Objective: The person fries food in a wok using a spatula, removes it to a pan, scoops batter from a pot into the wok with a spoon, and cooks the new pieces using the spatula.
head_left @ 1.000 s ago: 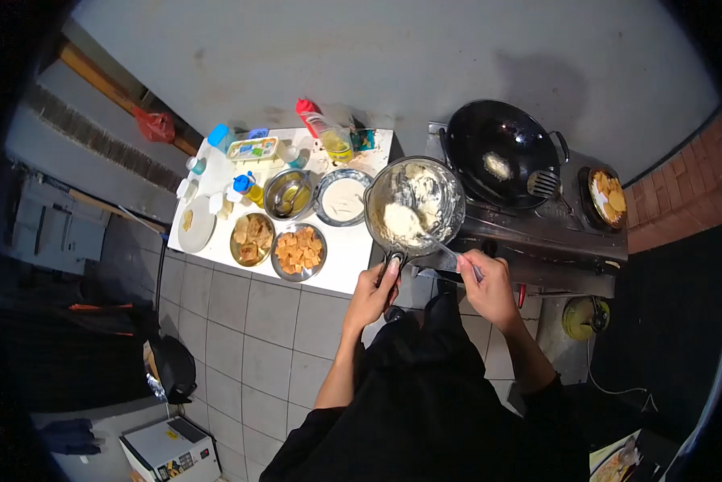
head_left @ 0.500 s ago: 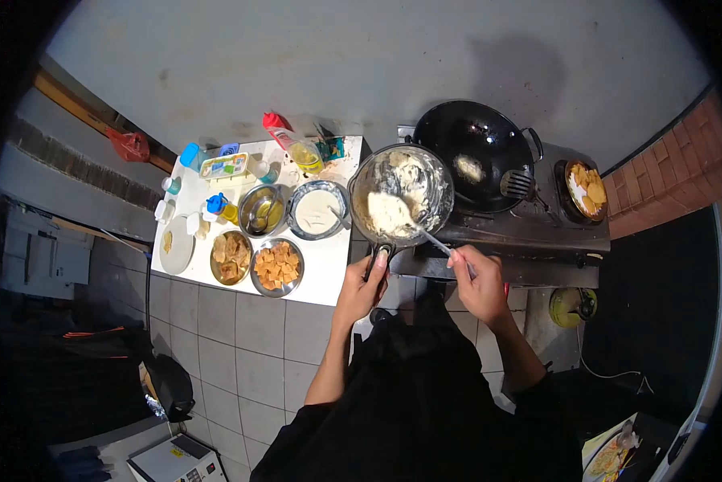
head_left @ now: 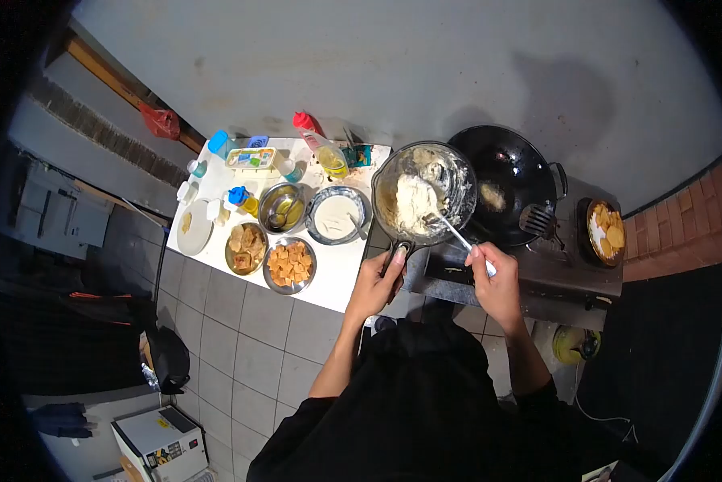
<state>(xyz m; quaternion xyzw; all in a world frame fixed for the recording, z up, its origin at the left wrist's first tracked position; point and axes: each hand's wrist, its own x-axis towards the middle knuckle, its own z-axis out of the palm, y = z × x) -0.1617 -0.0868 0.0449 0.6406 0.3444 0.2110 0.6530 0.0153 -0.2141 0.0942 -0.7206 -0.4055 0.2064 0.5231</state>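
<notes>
Our left hand (head_left: pixel 379 283) grips the pan handle (head_left: pixel 402 251), our right hand (head_left: pixel 498 283) pinches the utensil (head_left: pixel 459 234), and hard scraping could spill the pale mixture (head_left: pixel 414 201) ahead of both.

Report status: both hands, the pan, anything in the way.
Left hand gripping pan by handle. Right hand holding utensil, end at white mix. Pan overlaps wok in view; nothing seen blocking utensil.

Kitchen (wok (head_left: pixel 521 161) on stove (head_left: pixel 558 269), food bowls (head_left: pixel 294 288) nr. it).
</notes>
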